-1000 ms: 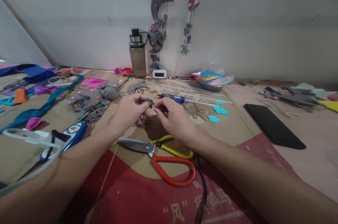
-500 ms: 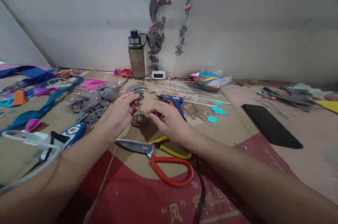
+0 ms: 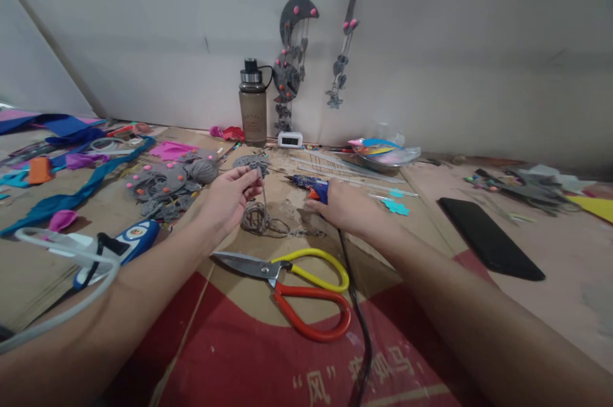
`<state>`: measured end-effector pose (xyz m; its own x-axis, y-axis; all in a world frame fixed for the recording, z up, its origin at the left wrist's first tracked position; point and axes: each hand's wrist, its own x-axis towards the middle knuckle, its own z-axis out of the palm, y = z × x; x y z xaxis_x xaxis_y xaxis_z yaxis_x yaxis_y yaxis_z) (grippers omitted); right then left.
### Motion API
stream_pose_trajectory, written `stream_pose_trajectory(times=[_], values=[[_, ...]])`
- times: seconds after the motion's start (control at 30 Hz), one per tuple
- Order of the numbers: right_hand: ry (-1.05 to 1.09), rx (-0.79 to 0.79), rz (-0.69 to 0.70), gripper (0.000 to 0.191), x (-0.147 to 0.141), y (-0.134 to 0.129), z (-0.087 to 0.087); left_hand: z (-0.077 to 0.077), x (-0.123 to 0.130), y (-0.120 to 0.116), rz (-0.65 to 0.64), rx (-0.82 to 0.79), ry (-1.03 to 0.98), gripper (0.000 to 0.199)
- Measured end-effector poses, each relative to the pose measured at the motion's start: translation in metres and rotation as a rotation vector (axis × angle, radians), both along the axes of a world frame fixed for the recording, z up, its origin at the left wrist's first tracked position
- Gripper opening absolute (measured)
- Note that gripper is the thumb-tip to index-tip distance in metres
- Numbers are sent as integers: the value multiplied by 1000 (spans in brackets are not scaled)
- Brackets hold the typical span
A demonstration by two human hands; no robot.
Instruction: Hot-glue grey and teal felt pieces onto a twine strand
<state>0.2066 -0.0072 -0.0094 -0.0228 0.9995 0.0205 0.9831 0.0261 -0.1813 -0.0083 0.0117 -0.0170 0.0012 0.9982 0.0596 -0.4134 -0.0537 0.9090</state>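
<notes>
My left hand (image 3: 235, 195) pinches the end of a grey yarn strand, which hangs down to a loose coil of yarn (image 3: 255, 217) on the cardboard. From the coil, more strand trails to the right. My right hand (image 3: 345, 206) is wrapped round the blue glue gun (image 3: 306, 184), whose nozzle points left and whose dark cord runs toward me. Nearer to me lie large scissors (image 3: 268, 271) with one yellow and one red handle, blades slightly apart or closed, I cannot tell.
A bottle (image 3: 253, 107) and a small clock (image 3: 290, 139) stand by the wall. Grey felt pieces (image 3: 160, 184) and a blue device (image 3: 138, 241) lie left, a black phone (image 3: 488, 238) right. Beyond the glue gun sits a bowl (image 3: 395, 158).
My right hand has left the yarn coil, moved right and closed on the glue gun. The yarn now trails rightward from the coil. The view has shifted slightly.
</notes>
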Motion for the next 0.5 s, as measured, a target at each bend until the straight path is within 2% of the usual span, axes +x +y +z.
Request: stream_pose_trajectory(times=[0.1,0.17,0.3,0.4,0.5], values=[[130,18,-63,38,-1,5,-16,-1,0,1,-13,-19,-23,7],[289,28,-113,32,0,11,-23,-1,0,2,-17,-38,-36,5],[645,-1,-159,19,0,18,-23,0,-1,2,-9,-75,-44,4],[861,169,-119,22,-6,15,-17,1,-2,1,-3,-116,-18,2],[1103,276,16,35,-15,8,-12,2,-4,2,23,-130,18,9]])
